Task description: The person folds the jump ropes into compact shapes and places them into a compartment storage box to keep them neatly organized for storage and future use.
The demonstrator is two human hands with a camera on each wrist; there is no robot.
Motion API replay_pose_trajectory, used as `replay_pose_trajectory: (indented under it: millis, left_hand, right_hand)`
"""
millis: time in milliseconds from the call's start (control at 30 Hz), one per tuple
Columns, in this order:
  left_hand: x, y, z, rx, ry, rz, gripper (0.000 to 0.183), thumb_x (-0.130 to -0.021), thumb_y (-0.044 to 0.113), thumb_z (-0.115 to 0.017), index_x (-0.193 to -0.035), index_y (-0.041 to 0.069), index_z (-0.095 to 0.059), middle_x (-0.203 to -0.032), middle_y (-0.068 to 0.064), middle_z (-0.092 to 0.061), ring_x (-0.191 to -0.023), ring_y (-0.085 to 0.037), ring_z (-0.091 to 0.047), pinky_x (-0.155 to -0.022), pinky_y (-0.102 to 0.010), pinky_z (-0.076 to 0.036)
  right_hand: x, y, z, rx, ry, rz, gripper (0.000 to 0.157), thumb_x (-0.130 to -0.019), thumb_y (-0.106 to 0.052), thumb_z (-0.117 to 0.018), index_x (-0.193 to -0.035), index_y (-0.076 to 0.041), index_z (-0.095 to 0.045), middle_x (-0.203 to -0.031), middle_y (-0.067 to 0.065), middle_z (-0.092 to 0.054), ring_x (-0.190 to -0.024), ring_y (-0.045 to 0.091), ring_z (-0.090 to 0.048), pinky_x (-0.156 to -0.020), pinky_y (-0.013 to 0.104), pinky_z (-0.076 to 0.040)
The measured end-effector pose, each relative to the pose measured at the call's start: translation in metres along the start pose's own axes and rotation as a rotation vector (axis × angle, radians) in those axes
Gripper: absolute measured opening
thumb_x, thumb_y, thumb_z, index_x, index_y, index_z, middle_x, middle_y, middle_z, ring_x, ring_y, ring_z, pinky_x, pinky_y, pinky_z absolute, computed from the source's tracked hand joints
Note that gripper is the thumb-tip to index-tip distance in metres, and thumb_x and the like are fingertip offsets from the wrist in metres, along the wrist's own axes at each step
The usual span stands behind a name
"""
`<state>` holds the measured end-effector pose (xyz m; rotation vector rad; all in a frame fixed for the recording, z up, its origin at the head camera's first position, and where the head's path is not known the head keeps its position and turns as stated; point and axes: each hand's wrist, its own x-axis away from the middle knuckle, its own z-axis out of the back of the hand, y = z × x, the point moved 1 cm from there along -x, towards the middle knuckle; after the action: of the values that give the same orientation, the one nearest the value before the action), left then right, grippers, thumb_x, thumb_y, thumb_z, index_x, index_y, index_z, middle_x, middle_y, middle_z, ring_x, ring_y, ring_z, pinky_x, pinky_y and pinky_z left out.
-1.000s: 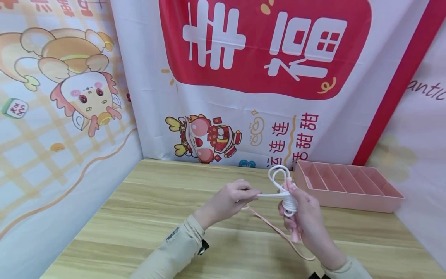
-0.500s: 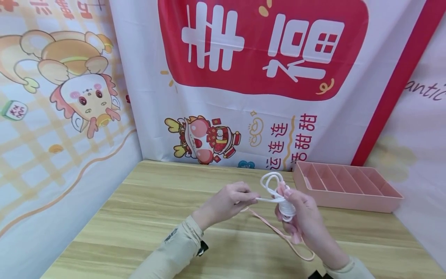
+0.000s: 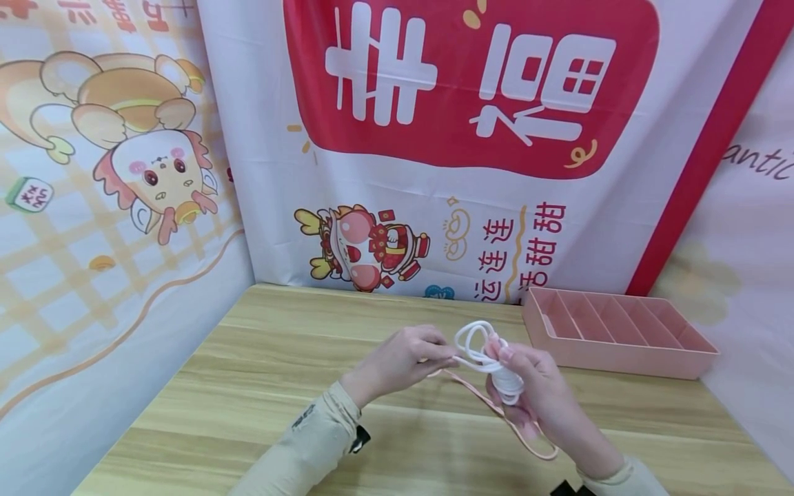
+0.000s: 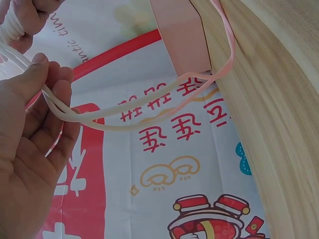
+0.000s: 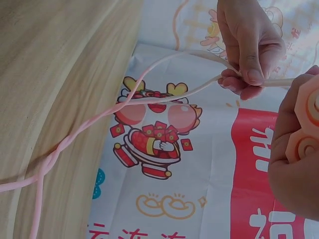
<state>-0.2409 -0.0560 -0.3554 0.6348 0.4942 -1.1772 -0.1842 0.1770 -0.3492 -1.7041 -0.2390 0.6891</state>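
My right hand (image 3: 548, 396) grips the pink handles (image 5: 310, 104) of a jump rope. White cord (image 3: 507, 386) is wound in several turns around them, and loose loops stick up at the top. To its left, my left hand (image 3: 406, 362) pinches the doubled cord (image 4: 117, 114) between thumb and fingers, with a short stretch running across to the wound part. Beyond the left hand, the cord turns pink (image 5: 82, 127), twists around itself and hangs down toward the table. Two round handle ends face the right wrist view; my palm hides most of the handles.
A pink divided box (image 3: 626, 357) stands at the back right of the wooden table (image 3: 291, 365). Printed cloth hangs (image 3: 260, 158) close behind the table and along both sides.
My right hand has tipped the wound handles leftward and slightly down, bringing the loops nearer my left hand. The cord between the hands has slackened and shortened; the left hand has barely moved.
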Motion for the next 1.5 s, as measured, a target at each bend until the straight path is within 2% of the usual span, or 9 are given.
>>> replay_pose_trajectory:
  millis: [233, 500, 633, 733, 933, 1033, 1133, 1333, 1500]
  left_hand:
    - [0.002, -0.001, 0.000, -0.070, -0.076, 0.038, 0.014, -0.087, 0.013, -0.077, -0.099, 0.008, -0.078, -0.093, -0.001, -0.068, -0.080, -0.004, -0.060, -0.073, -0.009, -0.046]
    - [0.007, -0.006, 0.003, -0.122, -0.215, 0.133, 0.017, -0.085, 0.011, -0.078, -0.102, 0.013, -0.078, -0.095, 0.000, -0.070, -0.085, -0.006, -0.063, -0.077, -0.010, -0.047]
    - [0.007, -0.007, 0.005, -0.152, -0.265, 0.127, 0.020, -0.087, 0.017, -0.077, -0.106, 0.018, -0.078, -0.092, 0.005, -0.071, -0.082, -0.002, -0.062, -0.075, -0.010, -0.047]
    - [0.005, -0.005, 0.008, -0.168, -0.278, 0.107, 0.019, -0.087, 0.021, -0.076, -0.106, 0.018, -0.078, -0.089, 0.006, -0.070, -0.079, -0.001, -0.061, -0.073, -0.009, -0.046]
    - [0.002, -0.001, 0.013, -0.167, -0.277, 0.084, 0.010, -0.088, 0.024, -0.076, -0.096, 0.019, -0.080, -0.083, 0.009, -0.069, -0.071, 0.003, -0.057, -0.066, -0.007, -0.044]
    - [0.001, 0.001, 0.013, -0.165, -0.284, 0.061, 0.003, -0.087, 0.025, -0.077, -0.086, 0.023, -0.079, -0.077, 0.012, -0.068, -0.067, 0.006, -0.053, -0.062, -0.006, -0.041]
    - [0.001, 0.002, 0.012, -0.169, -0.290, 0.048, 0.007, -0.086, 0.026, -0.078, -0.080, 0.024, -0.077, -0.073, 0.015, -0.066, -0.064, 0.006, -0.051, -0.060, -0.007, -0.040]
    - [0.001, 0.005, 0.009, -0.175, -0.314, 0.048, 0.004, -0.086, 0.026, -0.077, -0.085, 0.023, -0.079, -0.078, 0.014, -0.069, -0.069, 0.007, -0.056, -0.065, -0.006, -0.042]
    - [0.002, 0.003, 0.011, -0.125, -0.314, 0.094, 0.007, -0.085, 0.026, -0.078, -0.088, 0.020, -0.080, -0.077, 0.012, -0.069, -0.066, 0.008, -0.054, -0.063, -0.006, -0.042]
  right_hand:
    - [0.000, 0.001, 0.001, 0.037, -0.100, -0.055, 0.033, -0.109, -0.013, -0.032, -0.101, 0.006, -0.057, -0.065, 0.016, -0.055, -0.032, 0.024, -0.027, -0.021, 0.039, -0.019]
    - [-0.003, 0.010, -0.005, 0.231, -0.147, -0.334, 0.039, -0.107, -0.030, -0.044, -0.104, 0.004, -0.065, -0.060, 0.009, -0.056, -0.034, 0.008, -0.037, -0.027, 0.024, -0.027]
    - [-0.005, 0.017, -0.009, 0.290, -0.178, -0.428, 0.038, -0.104, -0.036, -0.050, -0.101, -0.002, -0.066, -0.059, 0.008, -0.056, -0.033, 0.008, -0.036, -0.027, 0.024, -0.028]
    - [-0.004, 0.020, -0.011, 0.307, -0.192, -0.472, 0.036, -0.102, -0.039, -0.052, -0.104, -0.006, -0.067, -0.059, 0.008, -0.055, -0.032, 0.009, -0.035, -0.026, 0.025, -0.027]
    - [-0.002, 0.024, -0.014, 0.331, -0.199, -0.501, 0.031, -0.101, -0.040, -0.054, -0.116, -0.017, -0.067, -0.058, 0.008, -0.054, -0.032, 0.010, -0.033, -0.024, 0.026, -0.024]
    - [-0.001, 0.025, -0.016, 0.323, -0.206, -0.513, 0.031, -0.101, -0.039, -0.056, -0.121, -0.019, -0.066, -0.058, 0.007, -0.054, -0.033, 0.009, -0.031, -0.025, 0.025, -0.024]
    - [-0.001, 0.026, -0.018, 0.318, -0.220, -0.513, 0.030, -0.101, -0.037, -0.056, -0.122, -0.019, -0.066, -0.057, 0.007, -0.052, -0.033, 0.009, -0.030, -0.026, 0.025, -0.024]
    - [0.000, 0.028, -0.018, 0.312, -0.244, -0.497, 0.027, -0.101, -0.035, -0.056, -0.117, -0.015, -0.066, -0.057, 0.006, -0.050, -0.034, 0.010, -0.030, -0.027, 0.024, -0.025]
    - [0.001, 0.026, -0.014, 0.315, -0.233, -0.478, 0.027, -0.101, -0.034, -0.056, -0.110, -0.011, -0.068, -0.057, 0.007, -0.052, -0.034, 0.010, -0.031, -0.028, 0.023, -0.025]
